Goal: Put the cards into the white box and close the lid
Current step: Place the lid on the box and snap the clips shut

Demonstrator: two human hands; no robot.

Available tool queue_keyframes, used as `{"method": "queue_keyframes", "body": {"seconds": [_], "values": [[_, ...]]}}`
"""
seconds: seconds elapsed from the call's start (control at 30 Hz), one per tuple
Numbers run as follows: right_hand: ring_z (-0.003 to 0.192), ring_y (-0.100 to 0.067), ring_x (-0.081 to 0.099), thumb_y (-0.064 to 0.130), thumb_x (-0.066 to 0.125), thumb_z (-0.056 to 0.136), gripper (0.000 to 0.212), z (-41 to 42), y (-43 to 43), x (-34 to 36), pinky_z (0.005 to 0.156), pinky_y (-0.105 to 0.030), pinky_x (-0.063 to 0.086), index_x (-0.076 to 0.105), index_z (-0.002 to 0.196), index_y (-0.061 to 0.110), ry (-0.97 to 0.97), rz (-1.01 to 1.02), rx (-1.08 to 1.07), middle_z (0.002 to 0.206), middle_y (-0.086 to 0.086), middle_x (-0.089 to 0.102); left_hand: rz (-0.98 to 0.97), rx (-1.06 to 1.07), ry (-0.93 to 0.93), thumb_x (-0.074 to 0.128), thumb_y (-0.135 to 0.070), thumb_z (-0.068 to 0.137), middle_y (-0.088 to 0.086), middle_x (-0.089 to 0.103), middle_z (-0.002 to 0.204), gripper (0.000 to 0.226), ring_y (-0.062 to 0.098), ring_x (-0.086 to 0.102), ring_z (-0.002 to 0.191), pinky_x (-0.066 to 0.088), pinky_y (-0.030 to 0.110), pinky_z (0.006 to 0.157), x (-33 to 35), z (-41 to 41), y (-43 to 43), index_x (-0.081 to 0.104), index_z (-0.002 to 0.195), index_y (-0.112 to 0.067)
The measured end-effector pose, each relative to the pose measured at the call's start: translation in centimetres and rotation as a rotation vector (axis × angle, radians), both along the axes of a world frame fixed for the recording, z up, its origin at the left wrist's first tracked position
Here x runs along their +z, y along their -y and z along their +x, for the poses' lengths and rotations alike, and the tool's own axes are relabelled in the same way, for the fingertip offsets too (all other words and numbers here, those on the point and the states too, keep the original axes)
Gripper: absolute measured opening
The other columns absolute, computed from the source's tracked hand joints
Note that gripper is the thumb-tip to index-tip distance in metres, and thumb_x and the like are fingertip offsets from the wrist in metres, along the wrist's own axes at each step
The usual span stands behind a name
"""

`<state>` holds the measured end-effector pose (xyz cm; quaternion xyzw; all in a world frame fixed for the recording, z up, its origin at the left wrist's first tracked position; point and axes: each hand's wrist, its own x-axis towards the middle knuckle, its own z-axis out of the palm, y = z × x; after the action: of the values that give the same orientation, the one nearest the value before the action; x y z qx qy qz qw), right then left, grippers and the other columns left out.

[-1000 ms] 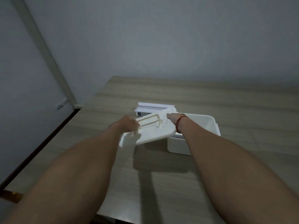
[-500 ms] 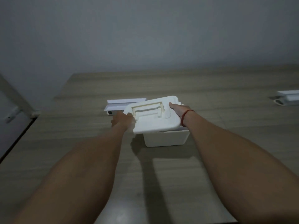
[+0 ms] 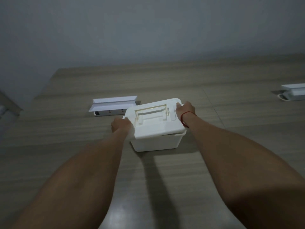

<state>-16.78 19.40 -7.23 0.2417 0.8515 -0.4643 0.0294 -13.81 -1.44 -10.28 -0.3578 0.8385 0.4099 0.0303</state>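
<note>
Fingers of the left hand [image 3: 121, 128] and right hand [image 3: 185, 108] gripped the lid [image 3: 155, 123] on the white box [image 3: 156, 142], mid-tabletop [image 3: 66, 138]. Cards were hidden. Only pressing it shut seemed left.

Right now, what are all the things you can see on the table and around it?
White box: one, white, middle of the table.
Lid: one, white with a folded-down handle on top, sitting on the box, tilted slightly askew.
Power strip under a folded white cover: one, white, on the table behind and left of the box.
Second white unit: one, white, at the table's right edge, partly cut off.
Table: one, grey-brown wood grain.
Wall: grey, behind the table.
Cards: none in sight.
Left hand: gripping the lid's left edge.
Right hand: gripping the lid's right edge, red string on the wrist.
</note>
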Motion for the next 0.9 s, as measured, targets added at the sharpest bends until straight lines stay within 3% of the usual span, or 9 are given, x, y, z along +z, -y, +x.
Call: {"method": "queue_keyframes", "body": {"seconds": [0.2,0.5,0.7,0.9], "values": [[0.125,-0.037,0.052,0.032,0.043,0.098,0.044,-1.4,-0.2,-2.9,0.1,-0.036,0.042,0.053,0.128,0.002,-0.013,0.017,0.016,0.135,-0.021,0.054,0.014,0.098,-0.045,0.049,-0.033,0.096,0.021,0.056,0.136,0.052,0.037,0.054,0.126,0.045,0.036,0.1,-1.1,-1.3,-0.4,0.051,0.13,0.006],[0.127,-0.034,0.05,0.03,0.042,0.099,0.041,-1.8,-0.6,-4.8,0.102,-0.035,0.04,0.052,0.133,0.01,0.025,0.036,-0.013,0.137,-0.019,0.053,-0.103,0.039,-0.037,0.043,-0.038,0.097,0.024,0.057,0.133,0.057,0.037,0.052,0.126,0.043,0.036,0.1,-2.1,-2.0,-1.0,0.056,0.126,0.01],[0.127,-0.036,0.051,0.03,0.045,0.098,0.042,-2.3,-0.7,-4.7,0.103,-0.037,0.04,0.053,0.134,0.01,0.06,0.043,-0.031,0.138,-0.018,0.053,-0.097,0.069,-0.059,0.05,-0.037,0.094,0.024,0.054,0.135,0.055,0.039,0.054,0.123,0.045,0.04,0.098,-2.4,-2.1,-1.1,0.051,0.128,0.006],[0.129,-0.034,0.049,0.046,0.045,0.095,0.056,-1.7,-0.7,-6.0,0.104,-0.038,0.04,0.047,0.137,0.01,0.113,-0.062,-0.1,0.142,-0.016,0.049,-0.045,0.1,-0.053,0.049,-0.047,0.091,0.018,0.06,0.127,0.06,0.036,0.059,0.115,0.047,0.036,0.087,-3.5,-1.9,-1.1,0.055,0.124,0.002]]}}
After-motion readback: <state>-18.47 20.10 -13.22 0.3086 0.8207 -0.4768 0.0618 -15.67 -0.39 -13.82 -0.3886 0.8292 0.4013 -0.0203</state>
